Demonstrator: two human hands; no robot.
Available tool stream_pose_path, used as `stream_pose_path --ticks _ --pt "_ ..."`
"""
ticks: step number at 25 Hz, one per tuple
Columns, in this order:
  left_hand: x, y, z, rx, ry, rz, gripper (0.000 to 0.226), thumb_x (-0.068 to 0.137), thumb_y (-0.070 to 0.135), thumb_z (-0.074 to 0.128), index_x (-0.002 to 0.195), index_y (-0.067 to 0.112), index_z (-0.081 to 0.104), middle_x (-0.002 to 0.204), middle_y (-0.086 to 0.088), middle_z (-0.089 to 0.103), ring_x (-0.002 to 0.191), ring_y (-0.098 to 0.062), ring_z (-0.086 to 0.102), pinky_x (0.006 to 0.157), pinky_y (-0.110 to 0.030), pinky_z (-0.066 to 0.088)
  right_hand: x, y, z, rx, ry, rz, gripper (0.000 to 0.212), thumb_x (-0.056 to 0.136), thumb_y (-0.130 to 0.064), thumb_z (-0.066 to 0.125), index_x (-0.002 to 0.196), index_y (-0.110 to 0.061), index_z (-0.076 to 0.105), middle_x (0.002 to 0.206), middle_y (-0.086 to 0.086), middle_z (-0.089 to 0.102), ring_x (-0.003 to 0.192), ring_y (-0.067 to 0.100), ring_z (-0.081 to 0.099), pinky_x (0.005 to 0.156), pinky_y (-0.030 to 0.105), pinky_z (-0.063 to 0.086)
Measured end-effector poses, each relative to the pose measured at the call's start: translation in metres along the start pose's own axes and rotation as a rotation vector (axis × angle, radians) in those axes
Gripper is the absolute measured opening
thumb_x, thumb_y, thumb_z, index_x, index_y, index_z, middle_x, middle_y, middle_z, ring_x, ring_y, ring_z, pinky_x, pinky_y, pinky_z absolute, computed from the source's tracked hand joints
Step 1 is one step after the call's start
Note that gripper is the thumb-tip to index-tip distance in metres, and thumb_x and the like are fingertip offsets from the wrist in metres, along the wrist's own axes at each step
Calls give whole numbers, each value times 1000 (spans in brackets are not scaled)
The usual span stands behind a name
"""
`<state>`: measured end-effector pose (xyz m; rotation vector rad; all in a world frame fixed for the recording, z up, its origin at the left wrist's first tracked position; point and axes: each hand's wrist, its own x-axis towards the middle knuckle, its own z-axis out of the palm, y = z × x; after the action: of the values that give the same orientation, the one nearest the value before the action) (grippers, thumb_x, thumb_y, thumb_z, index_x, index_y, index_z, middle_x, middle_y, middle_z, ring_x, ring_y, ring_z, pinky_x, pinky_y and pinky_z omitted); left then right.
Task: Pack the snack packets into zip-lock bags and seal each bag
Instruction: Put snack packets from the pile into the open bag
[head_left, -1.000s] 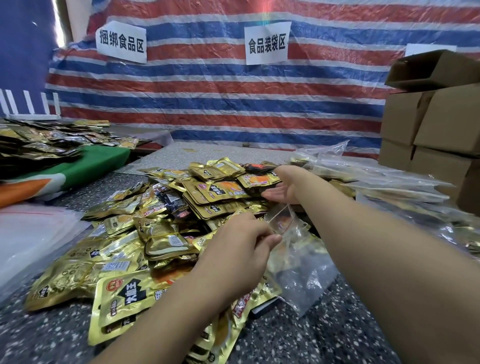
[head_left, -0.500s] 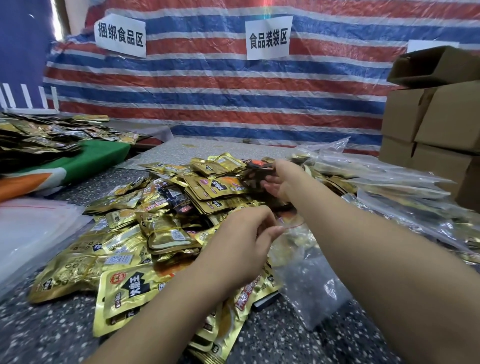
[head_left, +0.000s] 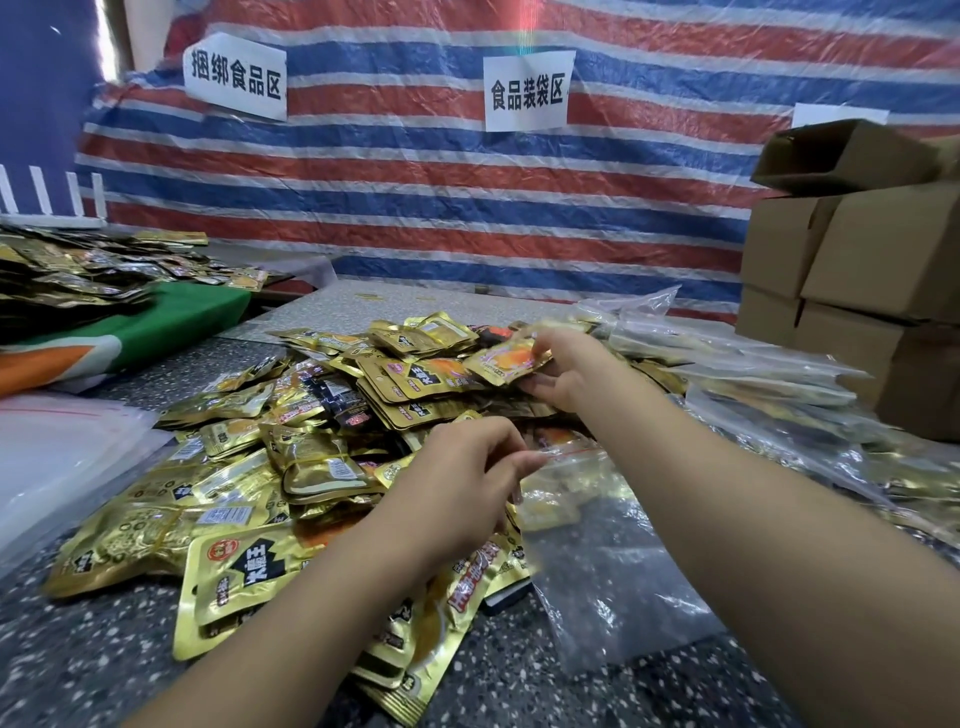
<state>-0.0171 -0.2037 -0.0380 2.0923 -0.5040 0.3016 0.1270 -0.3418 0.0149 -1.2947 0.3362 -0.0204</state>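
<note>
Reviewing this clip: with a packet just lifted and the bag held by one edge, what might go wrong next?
1. The left hand pinches only one edge of the zip-lock bag, whose mouth looks limp; the packet may catch on the rim, not slide in.
2. The right hand holds the snack packet by its edge, so it might slip back onto the pile.
3. The bag lies partly over loose packets, which could snag it.

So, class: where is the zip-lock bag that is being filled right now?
In the head view the zip-lock bag lies right of centre on the speckled table, its mouth pinched by the left hand, beside the pile of gold snack packets.
</note>
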Motion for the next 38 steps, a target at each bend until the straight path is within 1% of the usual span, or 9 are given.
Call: stream_pose_path --ticks 3,6,13,18,27,29,32,36,38 --pt "1 1 -2 -75 -6 2 17 93 25 64 79 15 66 58 4 64 51 -16 65 51 -36 55 -25 -17 -17 131 -120 25 25 91 2 45 115 -1 51 107 18 63 85 29 69 52 37 55" --pt "1 3 -5 -95 -19 29 16 94 24 62 81 15 67 65 -1 67 57 -13 65 58 -32 56 -54 -32 -44 275 -254 17 10 95 -8 56 101 0 59 93 12 66 73 20 68 55 30 58" --pt "-3 14 -12 -91 -23 156 15 96 20 58 84 16 65 71 0 65 63 -12 60 67 -39 52 -96 -46 -118 -130 -448 -473 37 79 -12 69 114 -3 60 94 8 75 88 22 73 69 29 58" --pt "-6 18 -14 -87 -11 211 12 94 21 58 84 23 65 76 4 64 64 -9 58 60 -27 48 -97 -49 -136 -419 -594 -599 26 72 -21 80 97 -17 75 95 10 74 87 25 73 72 33 58" --pt "-3 14 -19 -86 113 186 15 96 21 57 82 22 64 69 1 63 62 -13 58 57 -28 46 -113 -60 -125 -977 -834 -470 20 84 -18 71 102 -8 67 91 8 71 85 22 67 78 37 55" --pt "-3 14 -17 -89 112 202 18 96 19 57 80 24 63 69 0 63 60 -16 57 55 -30 45 -121 -62 -120 -1151 -829 -454 8 88 -19 71 94 -23 70 85 2 71 81 18 67 75 36 55" --pt "-3 15 -14 -85 127 211 22 96 19 57 76 29 61 69 2 64 57 -15 56 51 -25 42 -130 -65 -117 -1290 -809 -471 24 91 -15 68 77 -34 68 78 -4 71 75 12 67 71 31 52" --pt "-5 18 -10 -112 180 221 16 93 17 62 77 21 65 66 3 66 53 -5 58 50 -15 44 -135 -72 -121 -1329 -819 -409 14 91 -17 66 102 -8 65 96 15 73 90 33 70 81 49 57" --pt "-6 19 -8 -201 194 205 8 89 16 68 82 16 63 66 0 67 53 -11 63 51 -25 52 -138 -73 -123 -1332 -826 -354 13 92 -15 65 103 -9 64 97 13 73 90 30 71 78 45 59"
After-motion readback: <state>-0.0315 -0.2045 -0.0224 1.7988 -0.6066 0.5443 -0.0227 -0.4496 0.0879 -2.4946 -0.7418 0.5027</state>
